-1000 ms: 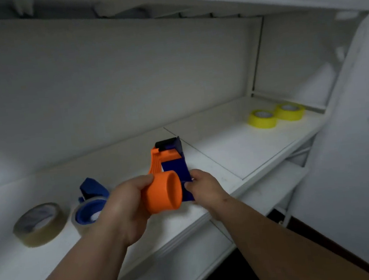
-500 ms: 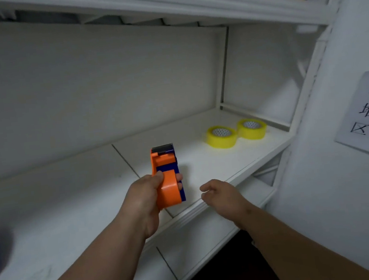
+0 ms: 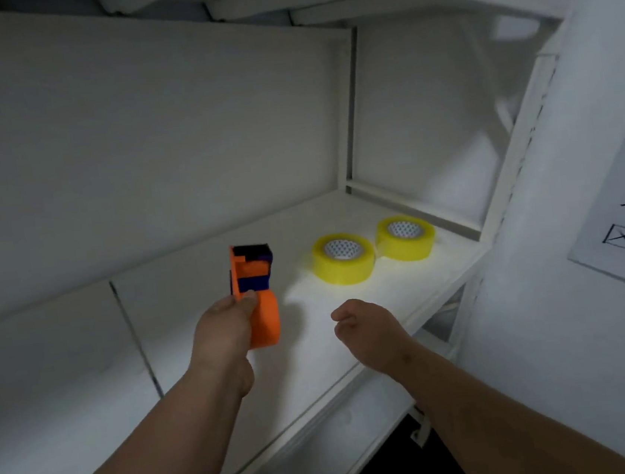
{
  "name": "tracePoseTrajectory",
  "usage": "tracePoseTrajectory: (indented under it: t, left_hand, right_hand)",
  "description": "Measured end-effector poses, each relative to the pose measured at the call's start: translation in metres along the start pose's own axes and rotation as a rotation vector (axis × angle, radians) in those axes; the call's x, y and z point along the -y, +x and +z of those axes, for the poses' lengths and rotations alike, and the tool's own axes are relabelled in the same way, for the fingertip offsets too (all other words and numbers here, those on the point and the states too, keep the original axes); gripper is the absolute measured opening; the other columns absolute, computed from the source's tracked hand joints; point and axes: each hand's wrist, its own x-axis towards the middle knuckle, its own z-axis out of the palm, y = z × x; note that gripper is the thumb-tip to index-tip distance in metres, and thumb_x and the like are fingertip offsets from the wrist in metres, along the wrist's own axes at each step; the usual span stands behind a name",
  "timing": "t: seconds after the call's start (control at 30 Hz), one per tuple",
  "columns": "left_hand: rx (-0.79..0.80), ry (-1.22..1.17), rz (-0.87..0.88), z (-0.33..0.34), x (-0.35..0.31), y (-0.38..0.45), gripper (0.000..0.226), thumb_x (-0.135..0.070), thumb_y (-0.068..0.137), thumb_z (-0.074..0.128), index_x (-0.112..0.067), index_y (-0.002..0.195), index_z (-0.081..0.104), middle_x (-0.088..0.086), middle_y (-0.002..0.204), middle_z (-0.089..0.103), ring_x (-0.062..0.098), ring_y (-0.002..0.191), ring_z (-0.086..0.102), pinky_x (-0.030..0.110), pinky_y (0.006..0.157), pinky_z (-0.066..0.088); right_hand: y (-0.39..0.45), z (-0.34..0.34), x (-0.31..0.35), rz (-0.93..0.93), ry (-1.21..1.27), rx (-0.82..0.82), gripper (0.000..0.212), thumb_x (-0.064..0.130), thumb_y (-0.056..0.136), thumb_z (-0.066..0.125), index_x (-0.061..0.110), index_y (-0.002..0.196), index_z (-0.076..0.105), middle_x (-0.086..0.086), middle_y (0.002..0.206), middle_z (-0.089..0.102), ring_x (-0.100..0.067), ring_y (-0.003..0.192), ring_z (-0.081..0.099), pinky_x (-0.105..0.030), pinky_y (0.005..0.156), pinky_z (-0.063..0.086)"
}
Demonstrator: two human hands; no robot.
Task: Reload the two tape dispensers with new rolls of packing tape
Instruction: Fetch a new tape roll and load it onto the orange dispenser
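Tape dispenser (image 3: 254, 282) upright, blade end up — left hand (image 3: 224, 326) grips it; right hand (image 3: 364, 328) loose, empty.

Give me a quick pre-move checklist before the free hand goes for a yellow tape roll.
1. Left hand grips orange and blue tape dispenser: ok.
2. Right hand empty, fingers loosely curled: ok.
3. Near yellow tape roll lies flat on the white shelf: ok.
4. Far yellow tape roll beside it; whether they touch: cannot tell.
5. Path from right hand to near roll unobstructed: ok.
6. Dispenser spool empty: ok.
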Motion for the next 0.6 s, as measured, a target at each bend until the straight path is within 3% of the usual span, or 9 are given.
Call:
tracePoseTrajectory:
  t: [0.2,0.37,0.53,0.6]
  left_hand:
    - [-0.037,-0.044,-0.059,0.035,-0.01,0.045,0.042,-0.023,0.096,0.061,-0.008,0.134,0.053,0.012,0.128,0.06,0.034,0.121,0.055,0.045,0.104,0.04]
    - [-0.065,-0.085,-0.08,0.051,-0.009,0.063,0.027,-0.017,0.097,0.059,-0.007,0.122,0.058,0.013,0.112,0.067,0.032,0.1,0.062,0.039,0.085,0.047]
    - [-0.164,-0.169,-0.075,0.068,-0.007,0.063,0.016,-0.012,0.098,0.056,-0.012,0.113,0.052,0.006,0.094,0.066,0.024,0.084,0.063,0.037,0.078,0.049]
    - [-0.203,-0.206,-0.074,0.076,-0.006,0.06,0.014,-0.012,0.099,0.055,-0.013,0.112,0.05,0.006,0.093,0.064,0.025,0.087,0.062,0.04,0.082,0.048]
  right_hand:
    - [0.066,-0.021,-0.033,0.02,-0.143,-0.03,0.034,0.02,0.089,0.051,0.021,0.122,0.058,-0.004,0.128,0.058,-0.024,0.119,0.051,-0.033,0.101,0.04]
    - [0.108,-0.018,-0.049,-0.1,-0.366,-0.092,0.051,0.022,0.087,0.054,0.02,0.136,0.045,-0.003,0.142,0.043,-0.023,0.133,0.037,-0.034,0.108,0.033]
    - [0.143,-0.023,-0.068,-0.19,-0.585,0.042,0.062,0.029,0.086,0.051,0.018,0.144,0.03,-0.002,0.151,0.033,-0.021,0.142,0.025,-0.041,0.115,0.022]
    - [0.153,-0.024,-0.073,-0.219,-0.603,0.068,0.063,0.03,0.087,0.05,0.02,0.145,0.027,-0.001,0.15,0.033,-0.02,0.143,0.022,-0.045,0.118,0.014]
